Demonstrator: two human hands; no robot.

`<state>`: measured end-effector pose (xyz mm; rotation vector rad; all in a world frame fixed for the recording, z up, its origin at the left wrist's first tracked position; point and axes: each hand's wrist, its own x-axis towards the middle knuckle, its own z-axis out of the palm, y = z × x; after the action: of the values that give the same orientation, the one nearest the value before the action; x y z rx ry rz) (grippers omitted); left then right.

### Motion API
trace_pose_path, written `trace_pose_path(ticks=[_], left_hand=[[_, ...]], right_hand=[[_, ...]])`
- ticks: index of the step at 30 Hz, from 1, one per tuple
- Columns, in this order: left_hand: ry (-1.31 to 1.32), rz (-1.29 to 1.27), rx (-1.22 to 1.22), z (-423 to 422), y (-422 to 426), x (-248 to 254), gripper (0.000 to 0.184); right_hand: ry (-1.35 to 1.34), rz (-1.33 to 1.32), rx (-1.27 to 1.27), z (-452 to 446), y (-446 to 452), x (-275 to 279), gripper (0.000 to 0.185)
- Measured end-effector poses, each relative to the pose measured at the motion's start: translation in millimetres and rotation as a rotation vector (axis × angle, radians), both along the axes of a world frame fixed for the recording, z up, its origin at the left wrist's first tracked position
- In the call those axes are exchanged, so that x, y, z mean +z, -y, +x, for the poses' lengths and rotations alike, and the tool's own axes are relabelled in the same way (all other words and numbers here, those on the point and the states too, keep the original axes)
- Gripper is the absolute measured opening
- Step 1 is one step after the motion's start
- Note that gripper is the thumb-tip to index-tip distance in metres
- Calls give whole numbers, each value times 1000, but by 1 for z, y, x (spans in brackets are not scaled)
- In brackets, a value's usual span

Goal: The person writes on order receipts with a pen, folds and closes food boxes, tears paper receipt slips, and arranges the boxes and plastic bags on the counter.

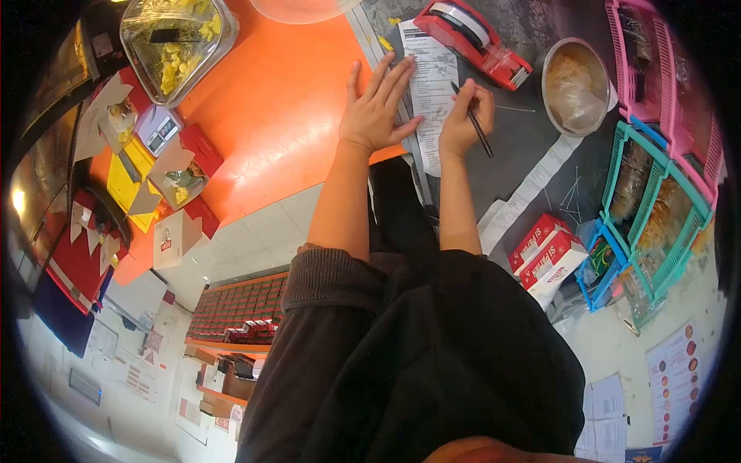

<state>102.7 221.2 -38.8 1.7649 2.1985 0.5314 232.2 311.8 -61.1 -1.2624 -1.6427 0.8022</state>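
Note:
A long printed receipt (431, 96) lies on the dark grey counter. My left hand (376, 108) is spread flat with its fingers apart, the fingertips at the receipt's left edge. Over the right edge of the paper, my right hand (467, 119) is closed around a black pen (480, 133), which slants across the fingers. Just beyond both hands sits a red tape dispenser (478, 42) with a roll of tape. Another paper strip (532, 181) curves along the counter to the right of my right hand.
A metal bowl (576, 86) holding a plastic bag stands at the right, beside pink (670, 85) and green baskets (656, 201). Red-and-white boxes (546, 255) are nearer. On the orange counter (262, 116) are a clear tray (181, 58), a scale (160, 131) and open boxes (179, 179).

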Motion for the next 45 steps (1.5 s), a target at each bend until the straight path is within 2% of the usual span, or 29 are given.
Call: trace_pose_path(ticks=[3, 5, 8, 11, 16, 19, 21, 22, 24, 26, 28, 30, 32, 34, 36, 37, 39, 41, 43, 44, 45], left_hand=[[-4, -8, -6, 0, 0, -1, 83], [9, -3, 7, 1, 0, -4, 85], [19, -2, 5, 0, 0, -2, 85], [15, 11, 8, 0, 1, -5, 84], [20, 11, 9, 0, 0, -3, 83], [16, 18, 8, 0, 0, -2, 81], [14, 20, 6, -1, 0, -2, 82], [23, 22, 5, -1, 0, -3, 82], [36, 17, 6, 0, 2, -2, 82], [22, 16, 3, 0, 1, -2, 82], [22, 27, 1, 1, 0, -7, 83], [-15, 28, 28, 2, 4, -10, 84], [41, 85, 9, 0, 5, -12, 86], [-10, 84, -13, -1, 6, -9, 87], [-85, 107, -21, -2, 7, -12, 87], [-121, 135, -12, 0, 8, -19, 87], [21, 232, -4, -2, 7, -29, 85], [235, 235, 58, -3, 8, -7, 76], [868, 346, 96, -7, 28, 12, 53], [916, 382, 69, -20, 55, 46, 42], [967, 415, 62, -36, 95, 92, 32]], right_hand=[[-63, -56, -90, -2, 3, 5, 17], [-11, -102, 189, -3, 6, 12, 10], [36, -77, 235, -1, 5, 7, 9], [-24, -113, 113, -4, 5, 9, 9], [41, -58, 251, 0, 5, 6, 10], [-1, -105, 105, -2, 4, 8, 10], [56, 35, 266, -1, 4, 8, 14], [57, 34, 266, -1, 3, 6, 14], [22, 58, 138, -3, 3, 4, 14], [46, -35, 102, -1, 5, 8, 11], [101, -13, 282, 4, 6, 4, 11], [33, 66, 190, 13, -2, -9, 9], [-68, -105, 60, 13, -6, -2, 7], [38, 80, 257, 14, -6, 15, 6], [335, 282, 495, 28, -10, 14, 24], [307, 321, 495, 30, -7, 15, 24], [410, 237, 612, 30, 2, 19, 42], [370, 237, 587, 29, 2, 20, 41], [385, 265, 475, 5, 15, 45, 40], [416, 316, 395, -6, 30, 61, 39], [391, 331, 429, -24, 54, 83, 39]])
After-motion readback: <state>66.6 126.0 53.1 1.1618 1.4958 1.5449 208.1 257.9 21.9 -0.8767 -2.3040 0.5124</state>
